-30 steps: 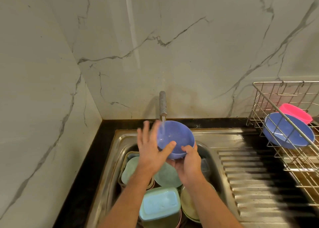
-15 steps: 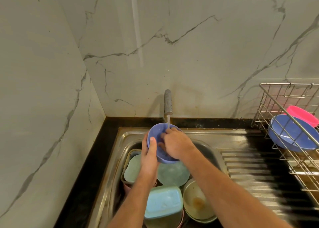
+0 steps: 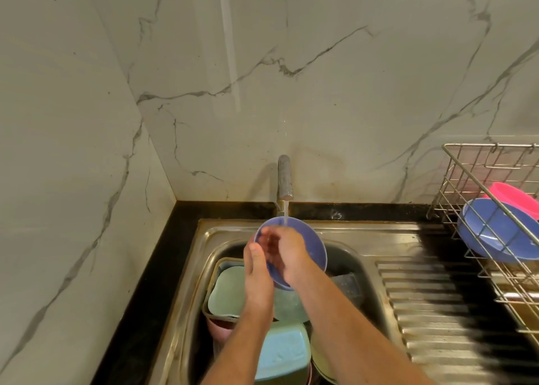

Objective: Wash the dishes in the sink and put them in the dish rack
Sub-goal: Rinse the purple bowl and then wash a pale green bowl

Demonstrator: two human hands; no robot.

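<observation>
The bowl (image 3: 313, 246) is held tilted under the tap (image 3: 285, 177), above the far part of the sink (image 3: 204, 239), with the water stream falling onto its far rim. The left hand (image 3: 256, 282) grips its left edge, thumb on the rim. The right hand (image 3: 284, 250) is inside it, fingers pressed on the inner wall; a second ago that hand cupped the bowl from below, so the work has gone from rinsing the outside to rubbing the inside. I judge this bowl is nearly ready for the rack (image 3: 478, 180), which stands well apart at the right on the desk (image 3: 163, 268) and already holds a blue bowl (image 3: 495, 236) and a pink bowl (image 3: 513, 195).

The right fingers are blurred and partly behind the rim, so their exact curl is unclear. More dishes (image 3: 230, 291) are piled in the sink under the arms, several cut off by the near edge; their number cannot be told. The rack runs off the right edge.
</observation>
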